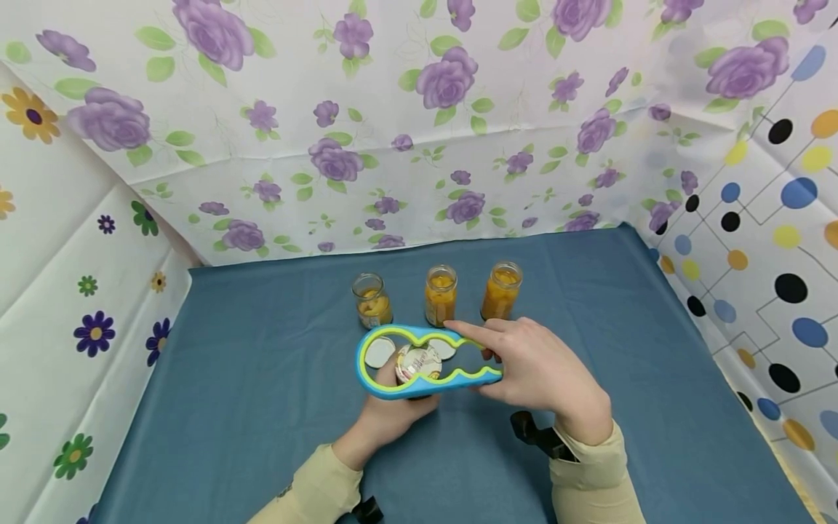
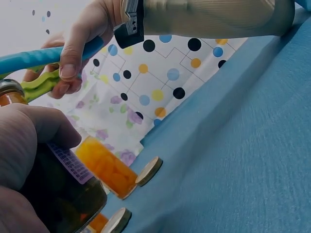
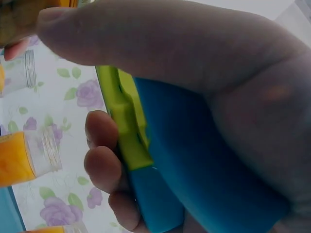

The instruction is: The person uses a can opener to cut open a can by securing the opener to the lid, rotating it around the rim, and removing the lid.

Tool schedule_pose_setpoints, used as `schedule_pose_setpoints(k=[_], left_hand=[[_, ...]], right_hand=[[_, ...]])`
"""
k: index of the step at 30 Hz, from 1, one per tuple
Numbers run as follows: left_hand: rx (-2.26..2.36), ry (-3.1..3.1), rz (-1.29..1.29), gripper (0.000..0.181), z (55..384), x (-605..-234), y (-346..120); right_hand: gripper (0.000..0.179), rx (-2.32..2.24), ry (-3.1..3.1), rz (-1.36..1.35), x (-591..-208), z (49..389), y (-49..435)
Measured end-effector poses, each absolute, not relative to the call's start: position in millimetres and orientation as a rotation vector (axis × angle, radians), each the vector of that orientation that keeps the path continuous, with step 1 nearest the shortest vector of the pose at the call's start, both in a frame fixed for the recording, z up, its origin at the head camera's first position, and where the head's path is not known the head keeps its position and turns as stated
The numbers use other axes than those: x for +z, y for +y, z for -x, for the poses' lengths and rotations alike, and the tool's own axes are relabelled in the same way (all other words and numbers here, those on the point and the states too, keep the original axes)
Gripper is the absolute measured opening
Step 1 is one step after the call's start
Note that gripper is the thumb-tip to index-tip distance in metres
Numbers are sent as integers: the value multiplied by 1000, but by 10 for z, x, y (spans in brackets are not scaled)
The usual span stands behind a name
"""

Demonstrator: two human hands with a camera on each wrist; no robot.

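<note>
My left hand (image 1: 390,418) holds a closed glass jar (image 2: 65,187) with a label and a printed lid (image 1: 419,362). Around that lid, as seen from above, lies a blue and lime-green jar opener (image 1: 362,364) with scalloped inner edges; how tightly it bears on the lid cannot be told. The opener's two handle ends are gripped by my right hand (image 1: 540,364), its index finger stretched along the far arm. In the right wrist view the thumb and curled fingers (image 3: 103,167) wrap the opener's handles (image 3: 194,145).
Behind the hands stand three lidless jars with yellow-orange contents: left (image 1: 373,306), middle (image 1: 441,297) and right (image 1: 501,292). Two loose lids, one left (image 1: 379,352) and one right (image 1: 443,348), lie on the blue cloth (image 1: 275,349). Patterned sheets (image 1: 393,167) border the table.
</note>
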State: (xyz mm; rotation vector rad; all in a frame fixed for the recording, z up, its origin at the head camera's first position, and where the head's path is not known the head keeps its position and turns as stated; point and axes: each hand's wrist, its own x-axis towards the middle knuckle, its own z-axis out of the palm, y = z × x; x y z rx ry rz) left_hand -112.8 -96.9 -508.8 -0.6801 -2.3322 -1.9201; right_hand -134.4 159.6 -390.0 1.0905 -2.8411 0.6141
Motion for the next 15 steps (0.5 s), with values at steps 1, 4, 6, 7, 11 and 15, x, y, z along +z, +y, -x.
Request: schedule_pose_setpoints(k=[1, 4, 6, 7, 11, 15], left_hand=[[-1903, -2334, 699, 67, 1127, -5079, -967], [-1884, -2327, 748, 71, 1124, -5068, -957], [-1869, -2317, 773, 72, 1121, -5067, -951], [-1860, -2315, 781, 72, 1118, -5070, -949], [-1872, -2323, 778, 73, 1113, -5070, -947], [-1949, -2343, 725, 75, 1109, -5071, -947]], right_hand=[[96, 627, -2847, -1101, -3900, 1343, 1587], [94, 648, -2866, -1124, -3902, 1345, 1558], [93, 660, -2876, -1139, -3907, 1347, 1540], [93, 665, -2882, -1141, -3909, 1345, 1531], [94, 683, -2887, -1144, -3927, 1335, 1492], [95, 707, -2892, -1145, -3952, 1328, 1447]])
